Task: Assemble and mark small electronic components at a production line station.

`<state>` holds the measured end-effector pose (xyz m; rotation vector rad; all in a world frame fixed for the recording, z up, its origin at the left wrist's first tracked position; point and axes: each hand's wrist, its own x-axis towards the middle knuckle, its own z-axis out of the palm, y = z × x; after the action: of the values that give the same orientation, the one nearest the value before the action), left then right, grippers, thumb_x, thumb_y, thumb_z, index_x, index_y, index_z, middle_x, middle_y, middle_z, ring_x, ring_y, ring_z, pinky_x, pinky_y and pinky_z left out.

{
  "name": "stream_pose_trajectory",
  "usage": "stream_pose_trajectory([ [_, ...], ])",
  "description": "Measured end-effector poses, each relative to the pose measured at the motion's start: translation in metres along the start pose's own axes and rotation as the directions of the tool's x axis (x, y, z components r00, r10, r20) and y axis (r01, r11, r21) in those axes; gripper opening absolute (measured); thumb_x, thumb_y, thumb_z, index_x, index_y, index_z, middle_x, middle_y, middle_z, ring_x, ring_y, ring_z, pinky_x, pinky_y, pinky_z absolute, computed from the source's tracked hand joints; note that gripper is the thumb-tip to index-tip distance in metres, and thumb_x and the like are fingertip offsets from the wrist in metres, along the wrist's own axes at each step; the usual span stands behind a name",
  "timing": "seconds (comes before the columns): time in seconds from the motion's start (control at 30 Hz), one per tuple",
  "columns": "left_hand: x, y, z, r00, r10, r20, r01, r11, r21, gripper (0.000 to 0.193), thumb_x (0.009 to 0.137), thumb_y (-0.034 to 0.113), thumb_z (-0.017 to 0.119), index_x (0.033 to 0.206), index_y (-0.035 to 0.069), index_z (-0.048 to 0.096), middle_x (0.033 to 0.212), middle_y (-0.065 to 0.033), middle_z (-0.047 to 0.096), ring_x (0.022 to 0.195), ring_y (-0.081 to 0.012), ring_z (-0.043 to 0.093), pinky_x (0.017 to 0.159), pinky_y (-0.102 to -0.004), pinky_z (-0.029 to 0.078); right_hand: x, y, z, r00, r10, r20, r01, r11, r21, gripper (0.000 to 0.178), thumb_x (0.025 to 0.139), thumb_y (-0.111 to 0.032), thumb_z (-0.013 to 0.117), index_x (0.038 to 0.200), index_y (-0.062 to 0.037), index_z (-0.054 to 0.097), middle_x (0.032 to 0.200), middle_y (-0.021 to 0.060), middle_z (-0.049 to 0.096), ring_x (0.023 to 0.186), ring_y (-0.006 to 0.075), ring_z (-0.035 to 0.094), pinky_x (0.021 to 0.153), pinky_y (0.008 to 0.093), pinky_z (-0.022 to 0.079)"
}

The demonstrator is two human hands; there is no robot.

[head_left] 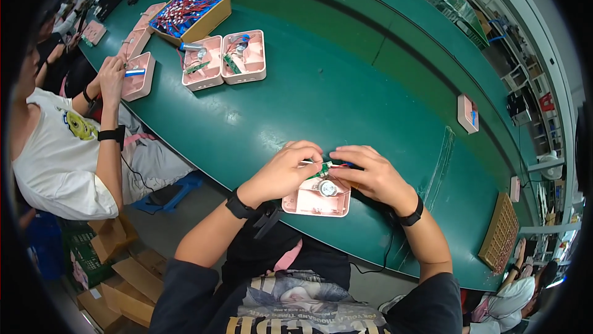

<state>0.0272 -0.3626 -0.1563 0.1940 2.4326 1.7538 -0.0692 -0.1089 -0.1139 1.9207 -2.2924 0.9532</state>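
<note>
Just in front of me on the bench sits an open pink plastic housing [316, 206]. Inside it is a round silver metal part [328, 188]. My left hand [285, 172] pinches a small green circuit board [321, 171] over the housing's far side. From the right, my right hand [375, 177] closes its thumb and fingers around red wires [337, 165] beside the board's white connector. The fingers partly hide the wire ends and the far wall of the housing.
On the green bench [309, 99], two pink housings [242, 77] with boards stand beside a cardboard box [213, 20] of blue, red-wired parts. To the left a co-worker's hands [113, 74] work on another housing. A partitioned tray [499, 233] lies at the right.
</note>
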Motion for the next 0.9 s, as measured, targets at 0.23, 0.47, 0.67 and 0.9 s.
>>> stream_pose_trajectory([
  [0.23,0.009,0.005,-0.004,0.996,-0.026,0.085,0.028,0.999,-0.017,0.027,0.102,0.024,0.073,0.121,0.004,0.071,0.141,-0.0186,0.063,0.134,-0.036,0.059,0.11,-0.0439,0.05,0.006,0.009,0.003,0.992,-0.117,0.039,0.121,0.986,-0.114,0.034,0.079,-0.007,0.084,0.113,-0.0058,0.078,0.128,0.0138,0.075,0.113,0.0337,0.075,0.09,0.0427,0.062],
  [0.47,-0.06,0.025,0.025,0.925,0.072,-0.372,0.054,0.947,0.318,0.057,0.094,0.025,0.079,0.14,0.0,0.06,0.135,-0.0192,0.064,0.13,-0.0412,0.057,0.115,-0.0499,0.044,0.007,0.007,-0.002,0.996,-0.091,-0.021,0.085,0.973,-0.215,0.03,0.078,-0.009,0.084,0.108,-0.0043,0.078,0.123,0.0147,0.076,0.106,0.0327,0.076,0.086,0.0431,0.064],
  [0.67,-0.065,0.006,0.05,0.888,0.114,-0.445,0.088,0.909,0.408,0.061,0.088,0.021,0.077,0.142,-0.002,0.059,0.132,-0.018,0.064,0.128,-0.0406,0.056,0.118,-0.0562,0.041,-0.009,-0.002,0.006,0.999,-0.011,-0.037,0.003,0.974,-0.226,0.026,0.08,-0.008,0.087,0.104,-0.0043,0.079,0.12,0.0152,0.076,0.101,0.0315,0.077,0.086,0.0423,0.065],
  [0.9,-0.062,0.007,0.046,0.917,0.106,-0.386,0.092,0.883,0.46,0.058,0.087,0.02,0.072,0.14,0.0,0.064,0.126,-0.0164,0.065,0.129,-0.0397,0.055,0.122,-0.0676,0.035,-0.024,-0.003,0.02,0.972,0.142,-0.189,-0.192,0.94,-0.283,0.027,0.081,-0.005,0.09,0.105,-0.0036,0.079,0.12,0.0153,0.076,0.1,0.0289,0.077,0.084,0.0378,0.065],
])
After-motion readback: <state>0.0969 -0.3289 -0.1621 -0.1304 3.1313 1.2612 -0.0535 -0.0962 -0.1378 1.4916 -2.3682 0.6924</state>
